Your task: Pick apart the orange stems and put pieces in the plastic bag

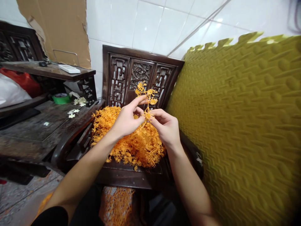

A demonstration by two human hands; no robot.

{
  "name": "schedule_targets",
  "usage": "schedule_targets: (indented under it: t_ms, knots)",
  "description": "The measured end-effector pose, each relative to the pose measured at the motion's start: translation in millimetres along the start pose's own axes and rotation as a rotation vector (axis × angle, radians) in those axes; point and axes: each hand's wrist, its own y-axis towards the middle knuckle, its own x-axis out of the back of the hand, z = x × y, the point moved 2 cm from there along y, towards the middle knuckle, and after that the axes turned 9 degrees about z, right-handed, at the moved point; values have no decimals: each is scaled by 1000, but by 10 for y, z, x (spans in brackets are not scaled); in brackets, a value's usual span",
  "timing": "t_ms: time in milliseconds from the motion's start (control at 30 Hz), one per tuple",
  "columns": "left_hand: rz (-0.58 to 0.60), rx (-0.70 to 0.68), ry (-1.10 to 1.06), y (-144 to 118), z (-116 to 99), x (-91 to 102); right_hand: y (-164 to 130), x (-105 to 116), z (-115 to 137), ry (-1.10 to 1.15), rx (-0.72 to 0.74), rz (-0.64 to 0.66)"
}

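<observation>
Between my two hands stands an orange plastic flower sprig (150,93), its small spidery blossoms branching upward. My left hand (129,116) is closed, thumb and fingers pinching the sprig's stem from the left. On the other side, my right hand (166,127) pinches at a lower blossom with thumb and forefinger. Behind and below both hands, a large heap of similar orange sprigs (138,150) covers the seat of a dark carved wooden chair (131,179). The fingertips partly hide the place where they meet the sprig.
A tall yellow-green foam mat (242,119) stands close on the right. On the left, a dark wooden table (28,125) bears a green tape roll (61,98) and pale flower pieces (73,112). Cardboard (61,31) leans behind a shelf holding a white device (69,69).
</observation>
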Motion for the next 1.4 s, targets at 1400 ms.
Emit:
schedule_targets:
  t_ms: [1400]
  knots:
    - [-138, 24, 686, -82, -108, -20, -55, -76, -126, -30, -107, -229]
